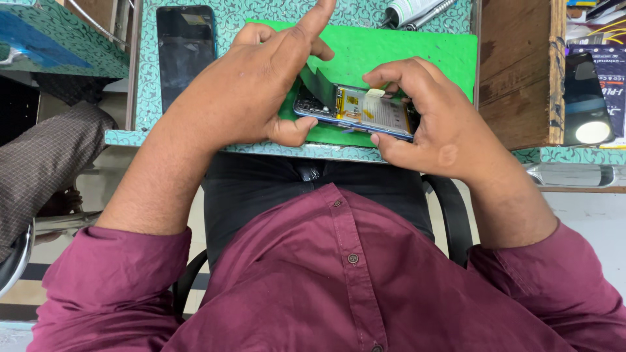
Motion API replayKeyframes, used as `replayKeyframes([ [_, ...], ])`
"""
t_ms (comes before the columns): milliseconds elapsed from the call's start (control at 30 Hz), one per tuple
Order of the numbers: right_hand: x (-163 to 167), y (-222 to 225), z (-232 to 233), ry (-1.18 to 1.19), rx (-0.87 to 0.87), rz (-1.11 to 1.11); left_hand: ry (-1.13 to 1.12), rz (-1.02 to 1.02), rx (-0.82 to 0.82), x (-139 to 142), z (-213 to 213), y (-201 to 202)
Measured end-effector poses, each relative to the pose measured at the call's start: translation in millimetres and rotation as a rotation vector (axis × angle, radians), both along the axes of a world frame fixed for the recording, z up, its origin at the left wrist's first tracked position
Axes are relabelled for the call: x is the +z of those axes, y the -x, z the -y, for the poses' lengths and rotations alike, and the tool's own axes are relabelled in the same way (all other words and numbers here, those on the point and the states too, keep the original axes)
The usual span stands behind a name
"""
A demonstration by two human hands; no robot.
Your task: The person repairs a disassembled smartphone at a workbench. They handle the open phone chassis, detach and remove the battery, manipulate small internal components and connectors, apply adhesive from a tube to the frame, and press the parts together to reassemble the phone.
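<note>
Holding an opened blue-framed smartphone (355,111) with its back cover off right at the near edge of the tabletop looks a bit sketchy to me: it sits partly past the near edge of the bright green rubber work mat (404,55), so one slip of a thumb could probably tip it off into the lap. The right hand (437,124) is clamped on the phone's right end, thumb under the near side, fingers curled over the top onto the yellowish battery area. The left hand (254,88) pinches the left end with thumb and bent fingers, index finger sticking straight up, and seems to be lifting a dark flat flexible strip (319,85); can't tell exactly how it's gripped. Yanking that too hard could tear it, I'd guess. Farther back, a black glass phone screen (186,49) lies near the far left corner of the teal patterned tabletop (147,78).
</note>
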State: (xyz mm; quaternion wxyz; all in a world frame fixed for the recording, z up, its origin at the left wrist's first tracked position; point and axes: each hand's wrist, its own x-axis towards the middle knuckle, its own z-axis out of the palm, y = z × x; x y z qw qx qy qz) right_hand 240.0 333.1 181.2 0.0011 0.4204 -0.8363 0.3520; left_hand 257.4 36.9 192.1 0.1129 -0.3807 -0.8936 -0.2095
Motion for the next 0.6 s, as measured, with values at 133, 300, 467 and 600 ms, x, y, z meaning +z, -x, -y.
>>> replayKeyframes([
  [133,0,7,6,-0.014,-0.012,0.051,-0.04,-0.005,0.011,-6,6,0],
  [300,7,20,15,-0.021,-0.013,0.08,-0.173,0.019,-0.059,-2,5,1],
  [467,16,28,14,-0.009,0.003,0.137,-0.193,-0.041,-0.075,-1,-4,4],
  [600,4,19,24,0.002,0.028,0.168,-0.213,-0.03,-0.057,-10,1,-2],
])
